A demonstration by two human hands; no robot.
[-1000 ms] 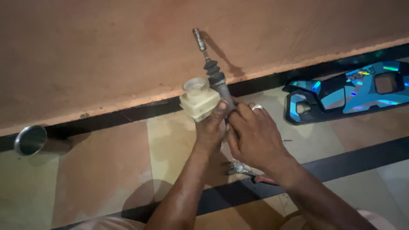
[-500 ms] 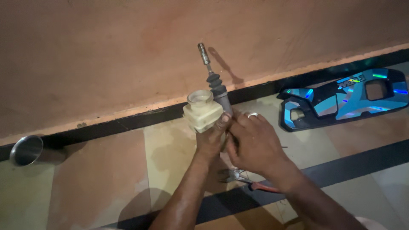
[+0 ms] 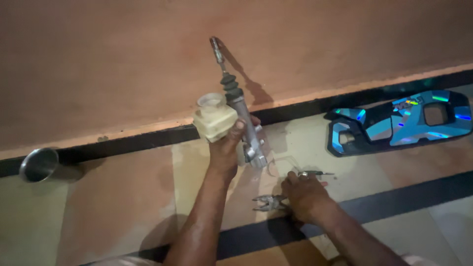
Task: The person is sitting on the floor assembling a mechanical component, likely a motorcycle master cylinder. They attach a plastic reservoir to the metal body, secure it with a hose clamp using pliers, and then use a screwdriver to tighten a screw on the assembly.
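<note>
My left hand holds up a metal master cylinder with a cream plastic reservoir, a black rubber boot and a push rod pointing up toward the wall. My right hand is down on the tiled floor, palm down, resting over a pair of pliers whose jaws stick out to the left. A small thin tool lies just beyond its fingertips. Whether the fingers grip the pliers is hidden.
A shiny metal cup stands by the wall at the left. A glossy blue and black panel lies on the floor at the right. A brownish wall fills the top, with a black skirting strip.
My right hand has let go of the cylinder and dropped to the floor onto the pliers. My left hand alone now holds the cylinder, raised a little higher.
</note>
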